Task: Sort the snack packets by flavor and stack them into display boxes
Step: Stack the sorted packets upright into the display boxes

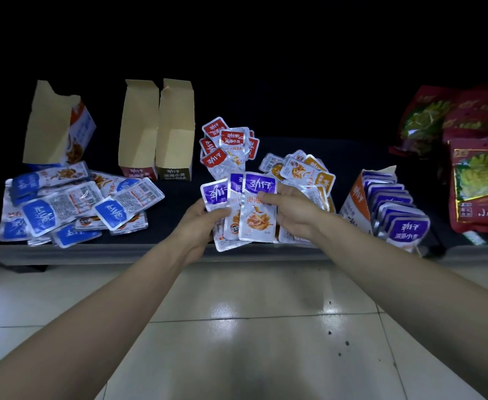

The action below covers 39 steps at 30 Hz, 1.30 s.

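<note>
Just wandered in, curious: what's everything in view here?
blue packets: many, blue, left heap
red packets: several, red, middle back
orange packets: several, orange, right of middle
held purple packets: at least three, purple, in both hands
boxed purple packets: row, purple, display box at right
open boxes: three, tan inside, back left and middle
large bags: several, red and green, far right
left hand: one, gripping held purple packets
right hand: one, gripping the same

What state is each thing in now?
purple packets: fanned, held in both hands
left hand: grips the fan
right hand: pinches the front packet
purple box: open, partly filled
blue packets: loose pile
red packets: loose pile
orange packets: loose pile
red-label box: open, empty
dark-label box: open, empty
blue box: open, upright
</note>
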{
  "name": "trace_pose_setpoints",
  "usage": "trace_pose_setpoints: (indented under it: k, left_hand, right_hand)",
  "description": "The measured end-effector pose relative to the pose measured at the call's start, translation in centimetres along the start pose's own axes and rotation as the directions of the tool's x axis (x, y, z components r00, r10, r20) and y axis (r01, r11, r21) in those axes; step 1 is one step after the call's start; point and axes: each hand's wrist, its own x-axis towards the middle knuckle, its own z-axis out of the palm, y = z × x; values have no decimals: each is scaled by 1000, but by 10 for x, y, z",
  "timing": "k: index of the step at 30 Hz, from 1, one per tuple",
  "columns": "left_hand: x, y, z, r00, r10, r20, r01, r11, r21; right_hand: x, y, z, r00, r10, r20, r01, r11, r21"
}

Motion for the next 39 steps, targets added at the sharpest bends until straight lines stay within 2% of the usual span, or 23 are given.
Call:
trace_pose_setpoints:
  k: [4, 6, 15, 19, 22, 24, 28, 31, 33, 35, 39]
  left_hand:
    - [-5, -1, 7, 993, -65, 103, 66, 998, -12]
    - [-8, -2, 10, 993, -55, 107, 53, 998, 17]
    - [-6, 2, 15, 999, -33, 4, 33, 999, -13]
    - [-4, 4, 8, 989, 24, -145, -28, 999, -23]
    - [-1, 5, 5, 983, 1, -185, -9, 999, -40]
    - [-3, 7, 9, 987, -55, -148, 46, 997, -66]
    - [-12, 11, 22, 989, -146, 35, 150, 977, -152]
    - [-18, 17, 28, 957, -214, 199, 265, 921, -286]
    - [-19, 19, 29, 944, -206, 257, 278, 918, -284]
    - [-17, 17, 26, 957, -205, 206, 254, 935, -248]
    - [-11, 11, 15, 975, -220, 13, 217, 944, -247]
  right_hand:
    - [-8, 0, -1, 999, 15, 32, -14, 999, -50]
    - [-11, 1, -1, 999, 28, 27, -25, 995, -99]
    - [-10, 1, -7, 996, 84, -22, -84, 996, -9]
    - [-9, -3, -15, 991, 55, -121, -50, 998, 48]
    - [-13, -4, -17, 994, 87, -65, -81, 993, 87]
    - [-17, -4, -14, 990, 135, 36, -138, 986, 90]
    - [-21, -8, -8, 969, 148, 197, -174, 977, 120]
    - [-21, -9, -1, 967, 108, 231, -140, 982, 125]
    - [-19, -6, 1, 973, 98, 210, -117, 990, 80]
    - [-17, -4, -1, 985, 89, 147, -97, 994, 47]
    - [-14, -7, -16, 999, 40, 24, -42, 997, 62]
